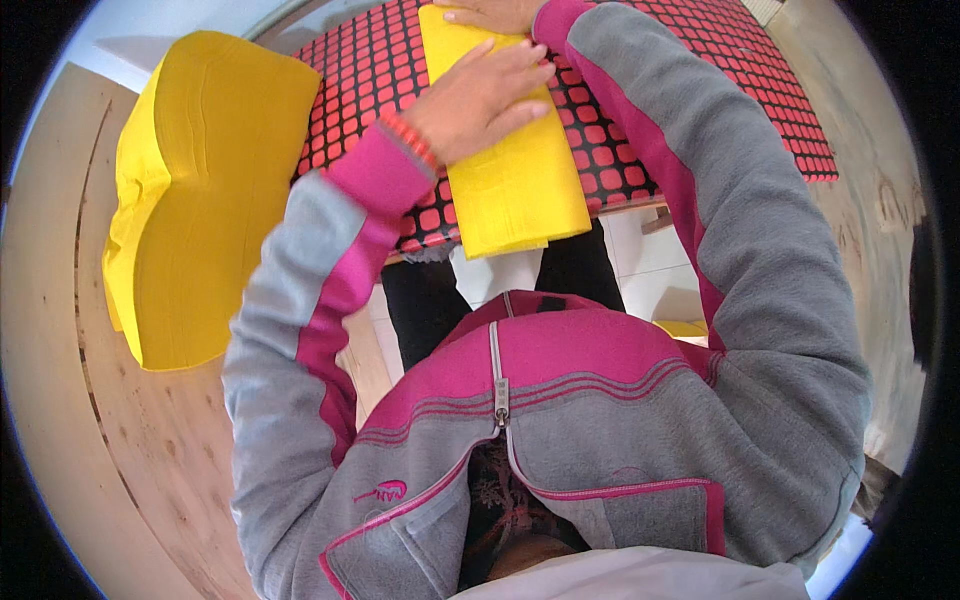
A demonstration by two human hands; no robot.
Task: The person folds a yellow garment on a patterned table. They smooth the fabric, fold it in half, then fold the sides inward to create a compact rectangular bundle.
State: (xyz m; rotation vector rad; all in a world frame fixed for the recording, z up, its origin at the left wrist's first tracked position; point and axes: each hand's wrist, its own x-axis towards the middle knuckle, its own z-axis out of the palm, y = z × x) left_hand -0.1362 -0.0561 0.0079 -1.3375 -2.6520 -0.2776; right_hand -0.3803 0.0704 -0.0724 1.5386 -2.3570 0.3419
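A folded yellow cloth (pixel 520 180) lies on a table covered in a black mat with red squares (pixel 360 70), its near end hanging over the table's front edge. My left hand (pixel 480 95) rests flat on the cloth, fingers spread and pointing right. My right hand (pixel 495 14) presses on the cloth's far end at the top edge of the picture; only part of it shows. Both sleeves are grey and pink.
A thick stack of yellow cloths (pixel 190 190) sits at the left on a pale wooden surface (pixel 60 350). More wooden surface (pixel 880 180) runs along the right. My grey and pink zipped jacket (pixel 560 420) fills the lower picture.
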